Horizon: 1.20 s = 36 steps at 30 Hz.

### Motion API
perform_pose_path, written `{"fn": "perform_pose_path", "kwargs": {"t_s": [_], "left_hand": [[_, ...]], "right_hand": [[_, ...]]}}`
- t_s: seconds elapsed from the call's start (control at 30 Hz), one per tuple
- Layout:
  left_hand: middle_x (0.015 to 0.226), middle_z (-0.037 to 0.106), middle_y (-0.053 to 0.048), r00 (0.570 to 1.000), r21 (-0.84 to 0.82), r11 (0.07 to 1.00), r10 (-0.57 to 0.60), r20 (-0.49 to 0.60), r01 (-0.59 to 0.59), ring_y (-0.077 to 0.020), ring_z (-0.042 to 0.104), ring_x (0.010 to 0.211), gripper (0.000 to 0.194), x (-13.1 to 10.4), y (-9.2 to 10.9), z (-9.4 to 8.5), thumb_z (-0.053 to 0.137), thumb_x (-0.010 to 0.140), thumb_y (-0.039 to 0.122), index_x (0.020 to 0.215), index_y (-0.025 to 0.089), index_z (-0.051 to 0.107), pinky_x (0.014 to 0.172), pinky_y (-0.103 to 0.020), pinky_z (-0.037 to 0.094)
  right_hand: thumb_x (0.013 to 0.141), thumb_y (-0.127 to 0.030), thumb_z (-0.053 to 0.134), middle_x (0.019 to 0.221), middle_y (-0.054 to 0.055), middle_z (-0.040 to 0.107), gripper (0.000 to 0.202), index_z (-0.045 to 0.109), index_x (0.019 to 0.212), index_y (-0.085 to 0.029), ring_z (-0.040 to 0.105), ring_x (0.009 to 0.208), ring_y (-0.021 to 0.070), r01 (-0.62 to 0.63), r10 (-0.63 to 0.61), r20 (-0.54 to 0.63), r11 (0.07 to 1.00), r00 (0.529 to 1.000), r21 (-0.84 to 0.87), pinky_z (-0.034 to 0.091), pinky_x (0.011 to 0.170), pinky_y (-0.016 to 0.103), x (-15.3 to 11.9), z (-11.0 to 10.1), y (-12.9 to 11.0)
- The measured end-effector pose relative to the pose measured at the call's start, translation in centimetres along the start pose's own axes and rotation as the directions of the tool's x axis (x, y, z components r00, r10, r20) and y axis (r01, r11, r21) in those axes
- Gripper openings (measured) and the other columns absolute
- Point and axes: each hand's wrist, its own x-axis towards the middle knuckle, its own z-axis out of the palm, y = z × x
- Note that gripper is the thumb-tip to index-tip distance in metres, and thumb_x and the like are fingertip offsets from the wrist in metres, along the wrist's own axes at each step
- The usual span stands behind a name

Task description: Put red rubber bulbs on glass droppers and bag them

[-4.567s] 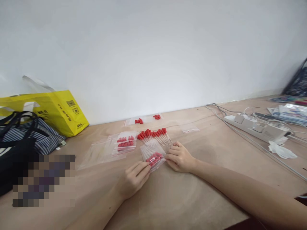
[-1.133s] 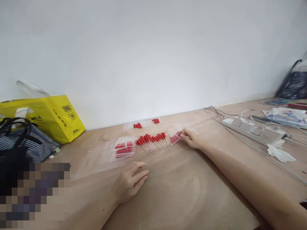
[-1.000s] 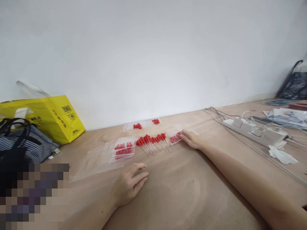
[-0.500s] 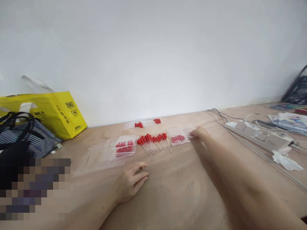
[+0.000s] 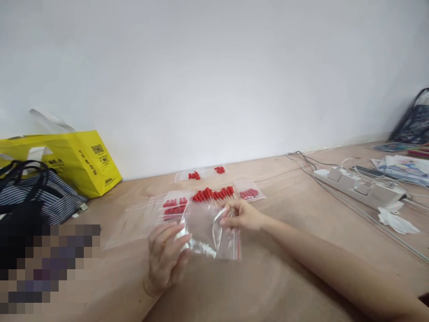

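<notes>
A clear zip bag with a red strip at its right edge is between my hands. My right hand pinches its upper right part. At its left edge is my left hand, fingers apart, touching or very near the plastic. Behind the bag lie red-tipped sticks, fanned out on the table. Filled bags of red-tipped pieces lie to the left and to the right of them.
More red-tipped pieces lie in bags near the wall. Flat clear bags rest at the left. A yellow bag and striped bag stand far left. A power strip, cables, tissue and papers are right.
My right hand has come back leftward from beside the right filled bag and now holds a clear bag. My left hand has moved slightly left, turned and lifted toward the bag.
</notes>
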Motion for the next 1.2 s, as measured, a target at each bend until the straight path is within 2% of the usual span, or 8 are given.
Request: {"fn": "perform_pose_path", "kwargs": {"t_s": [0.1, 0.2, 0.3, 0.4, 0.6, 0.8, 1.0, 1.2], "left_hand": [[0.093, 0.057, -0.006, 0.967, -0.135, 0.99, 0.076, 0.242, -0.044, -0.0203, 0.052, 0.088, 0.021, 0.4, 1.0, -0.2, 0.052, 0.072, 0.009, 0.09, 0.02, 0.055, 0.079, -0.039, 0.043], [0.08, 0.062, -0.002, 0.835, -0.233, 0.969, 0.062, 0.547, 0.081, -0.0164, 0.056, 0.074, 0.01, 0.4, 1.7, 0.2, 0.051, 0.076, 0.017, 0.082, 0.021, 0.058, 0.069, -0.033, 0.046], [0.084, 0.065, -0.004, 0.777, -0.236, 0.955, 0.01, 0.629, 0.179, -0.018, 0.057, 0.081, 0.013, 0.1, 1.7, 0.8, 0.049, 0.079, 0.024, 0.086, 0.021, 0.06, 0.074, -0.034, 0.046], [0.115, 0.056, -0.008, 0.731, -0.209, 0.951, -0.024, 0.682, 0.227, -0.0249, 0.045, 0.111, 0.029, -0.2, 1.2, 1.4, 0.05, 0.079, 0.032, 0.105, 0.022, 0.056, 0.091, -0.044, 0.039], [0.135, 0.036, -0.004, 0.517, -0.149, 0.91, -0.081, 0.852, 0.388, -0.0254, 0.03, 0.125, 0.046, -0.5, 1.0, 2.3, 0.045, 0.083, 0.041, 0.126, 0.029, 0.038, 0.098, -0.049, 0.031], [0.134, 0.037, -0.006, 0.519, -0.09, 0.903, -0.158, 0.84, 0.42, -0.0251, 0.032, 0.124, 0.045, -0.4, 1.5, 2.2, 0.043, 0.084, 0.04, 0.126, 0.027, 0.039, 0.098, -0.052, 0.03], [0.134, 0.038, -0.005, 0.542, -0.086, 0.915, -0.156, 0.826, 0.394, -0.0243, 0.034, 0.123, 0.044, -0.7, 1.4, 2.2, 0.043, 0.084, 0.041, 0.126, 0.028, 0.039, 0.099, -0.05, 0.03], [0.132, 0.04, -0.007, 0.544, -0.081, 0.908, -0.173, 0.821, 0.412, -0.0239, 0.035, 0.122, 0.05, -0.2, 1.6, 2.1, 0.044, 0.083, 0.038, 0.13, 0.023, 0.033, 0.099, -0.049, 0.031]], "right_hand": [[0.056, -0.044, 0.07, 0.068, -0.001, 0.059, 0.037, 0.053, 0.074, -0.016, 0.055, 0.055, 0.0106, -0.117, 0.124, 0.049, 0.985, 0.991, -0.124, 0.044, 0.05, 0.023, -0.2, 2.1, 1.8], [0.05, -0.038, 0.075, 0.086, 0.003, 0.058, 0.044, 0.057, 0.085, -0.017, 0.056, 0.077, 0.0154, 0.019, -0.068, -0.086, 0.877, 0.994, -0.481, 0.044, 0.066, 0.027, -0.2, 2.3, 2.1], [0.057, -0.036, 0.072, 0.094, 0.005, 0.057, 0.036, 0.058, 0.086, -0.019, 0.053, 0.089, 0.0173, -0.028, -0.158, -0.191, 0.698, 0.969, -0.716, 0.041, 0.075, 0.028, 0.5, 0.6, 1.5], [0.075, -0.031, 0.055, 0.088, 0.005, 0.061, 0.016, 0.058, 0.083, -0.018, 0.055, 0.085, 0.0151, -0.324, -0.038, -0.445, 0.631, 0.895, -0.705, 0.04, 0.073, 0.025, 2.4, -1.9, 1.3], [0.073, -0.034, 0.054, 0.095, 0.017, 0.06, 0.033, 0.051, 0.098, -0.013, 0.056, 0.092, 0.0264, -0.588, 0.086, -0.665, 0.558, 0.742, -0.585, 0.042, 0.071, 0.034, 6.9, -4.5, 2.9], [0.073, -0.018, 0.05, 0.091, 0.02, 0.06, 0.024, 0.051, 0.096, -0.01, 0.057, 0.088, 0.0285, -0.551, 0.064, -0.668, 0.626, 0.742, -0.552, 0.042, 0.07, 0.036, 8.0, -4.3, 2.8], [0.083, -0.024, 0.032, 0.089, 0.008, 0.058, 0.032, 0.036, 0.114, -0.015, 0.058, 0.076, 0.015, -0.31, -0.116, -0.631, 0.794, 0.767, -0.523, 0.045, 0.066, 0.027, 4.4, -4.4, 2.1], [0.076, -0.041, 0.045, 0.063, -0.005, 0.047, 0.029, 0.039, 0.095, -0.02, 0.049, 0.047, 0.0098, -0.01, -0.037, -0.616, 0.997, 0.787, -0.074, 0.041, 0.047, 0.024, -0.7, -2.6, 4.2]]}}
